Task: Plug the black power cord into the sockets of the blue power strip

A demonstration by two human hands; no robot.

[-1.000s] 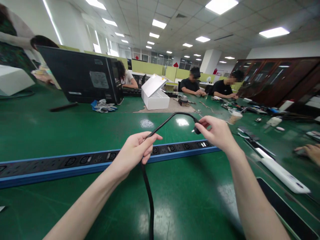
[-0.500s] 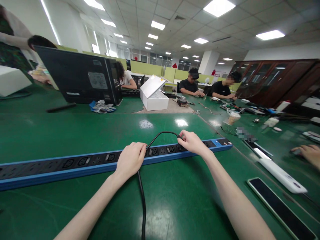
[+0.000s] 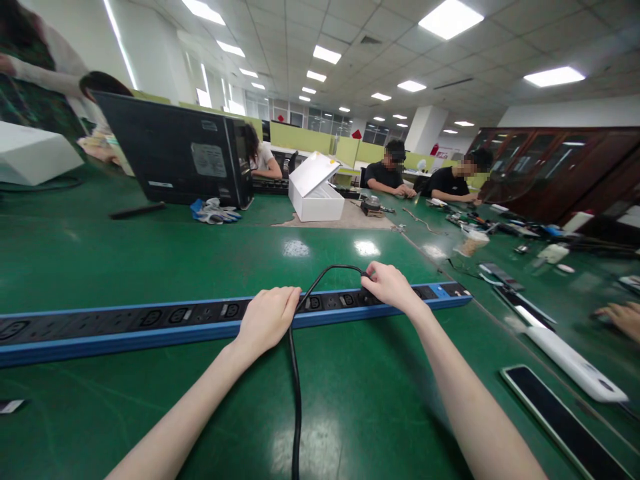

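Note:
A long blue-edged power strip (image 3: 120,337) with a row of black sockets lies across the green table in front of me. My left hand (image 3: 269,317) is closed over its middle, fingers wrapped across the far edge. At the strip's right part, my right hand (image 3: 387,283) grips the black plug (image 3: 367,293) of a cord, down against a socket; whether the pins are fully in is hidden. The black power cord (image 3: 296,400) arches from the plug back to my left hand, passes beside it and runs down toward me.
Right of the strip lie a phone (image 3: 565,420) and a white elongated device (image 3: 577,363), near another person's hand (image 3: 620,317). Behind stand a black computer case (image 3: 175,157), gloves (image 3: 215,211) and a white box (image 3: 320,205). Several people sit farther off.
My view has turned slightly left, so the scene sits a little farther right. Both hands keep their places on the strip and plug.

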